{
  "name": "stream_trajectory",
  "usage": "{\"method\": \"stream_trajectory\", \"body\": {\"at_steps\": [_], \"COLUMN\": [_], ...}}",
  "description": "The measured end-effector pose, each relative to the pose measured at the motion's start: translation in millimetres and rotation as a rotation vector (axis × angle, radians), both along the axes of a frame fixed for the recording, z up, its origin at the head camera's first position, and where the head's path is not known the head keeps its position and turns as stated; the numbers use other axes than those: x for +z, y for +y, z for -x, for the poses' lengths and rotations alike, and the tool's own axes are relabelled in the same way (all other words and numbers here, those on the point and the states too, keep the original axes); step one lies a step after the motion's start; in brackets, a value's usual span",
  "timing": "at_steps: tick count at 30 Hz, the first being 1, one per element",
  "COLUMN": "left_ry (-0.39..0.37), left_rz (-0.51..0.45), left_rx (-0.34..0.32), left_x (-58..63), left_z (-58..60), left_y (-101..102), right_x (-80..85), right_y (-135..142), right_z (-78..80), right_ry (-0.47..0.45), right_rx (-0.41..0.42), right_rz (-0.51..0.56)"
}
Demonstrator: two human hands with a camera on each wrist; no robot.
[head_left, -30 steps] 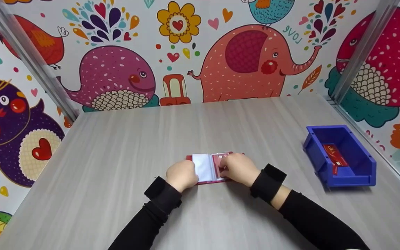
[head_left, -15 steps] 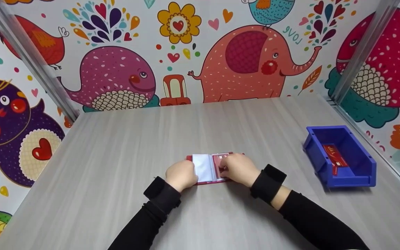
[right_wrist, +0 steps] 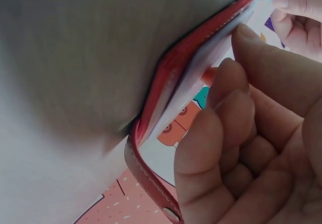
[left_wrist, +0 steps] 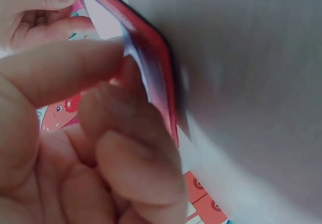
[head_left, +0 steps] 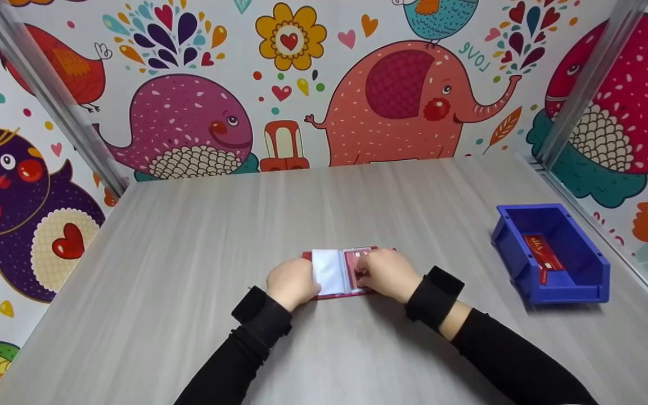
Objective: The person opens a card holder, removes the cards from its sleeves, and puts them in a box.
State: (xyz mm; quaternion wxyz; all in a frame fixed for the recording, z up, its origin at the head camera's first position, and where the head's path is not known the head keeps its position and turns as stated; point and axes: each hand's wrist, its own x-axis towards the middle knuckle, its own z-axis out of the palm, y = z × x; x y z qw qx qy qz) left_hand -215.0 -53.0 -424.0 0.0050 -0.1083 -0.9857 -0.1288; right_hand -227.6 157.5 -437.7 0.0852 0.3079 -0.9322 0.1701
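A red card holder (head_left: 329,273) with clear plastic sleeves lies opened out on the table. Its left page looks whitish; behind the right page's plastic shows a red card (head_left: 351,269). My left hand (head_left: 293,283) pinches the holder's left side, and in the left wrist view its thumb and fingertips meet at the sleeve edge. On the right page, my right hand (head_left: 388,273) has its thumb and curled fingers at the sleeve over the card, partly covering it. Whether the fingers grip card or plastic is hidden. A stitched red strap (right_wrist: 151,183) with a snap hangs off the holder.
A blue bin (head_left: 552,253) stands at the table's right, with red cards (head_left: 543,256) marked "VIP" inside. Walls with cartoon animals (head_left: 397,107) close off the back and both sides. Bare tabletop (head_left: 189,242) spreads left of the hands.
My left hand has shifted very slightly left along the page. The right hand and the card holder look the same.
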Motion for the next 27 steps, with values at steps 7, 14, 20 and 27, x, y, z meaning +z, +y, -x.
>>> {"method": "stream_trajectory", "body": {"at_steps": [7,14,20,27], "left_ry": [0.002,-0.002,-0.005,-0.004], "left_rz": [-0.002,-0.009,-0.012,-0.022], "left_rx": [0.012,-0.004,-0.012,-0.012], "left_x": [-1.8,-0.1,0.1,-1.3], "left_z": [2.3,2.1,1.7,2.5], "left_y": [-0.4,-0.1,0.4,-0.2], "right_x": [0.6,1.9,2.4,7.0], "right_y": [-1.7,-1.8,-1.2,1.7], "right_z": [-0.5,-0.5,0.4,2.4], "right_ry": [-0.018,-0.027,-0.030,-0.035], "right_rx": [-0.012,-0.020,-0.011,-0.022], "right_rz": [-0.005,-0.008,-0.010,-0.011]}}
